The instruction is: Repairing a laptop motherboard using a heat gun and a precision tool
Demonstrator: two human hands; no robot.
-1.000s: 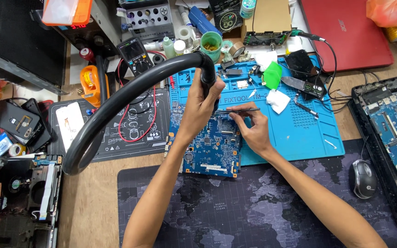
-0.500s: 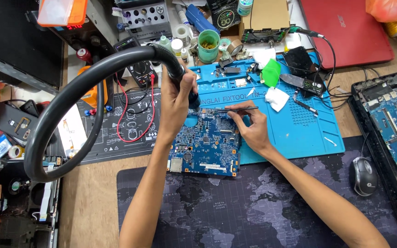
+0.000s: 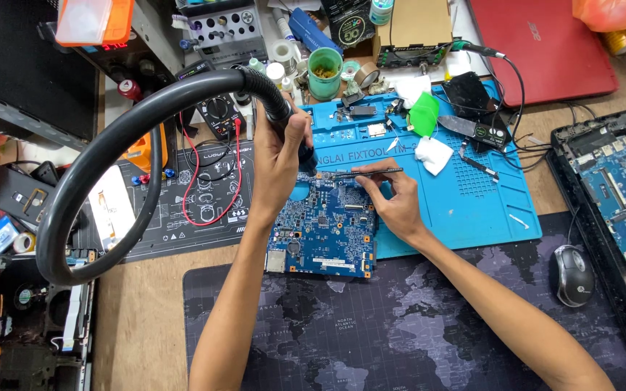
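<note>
Item: my left hand, forearm rising from the bottom edge, wrist straight, fingers wrapped tight around the black handle of a hot-air wand on a thick grey looping hose, nozzle pointed down at the top edge of the board. Item: my right hand, forearm coming in from the lower right, fingers pinched on thin dark metal tweezers held level, tips aimed left toward the nozzle. Item: blue rectangular laptop circuit board, lying flat between and just below both hands, its upper part on the bright blue silicone work mat, its lower part on the dark world-map desk mat. Item: green round cup, behind the blue mat, above the left hand. Item: small green plastic piece and white folded wipe, on the blue mat right of the tweezers. Item: red closed laptop, top right. Item: black mouse, right on the desk mat. Item: orange-and-clear box, top left corner. Item: black printed mat with red test leads, left of the board.
</note>
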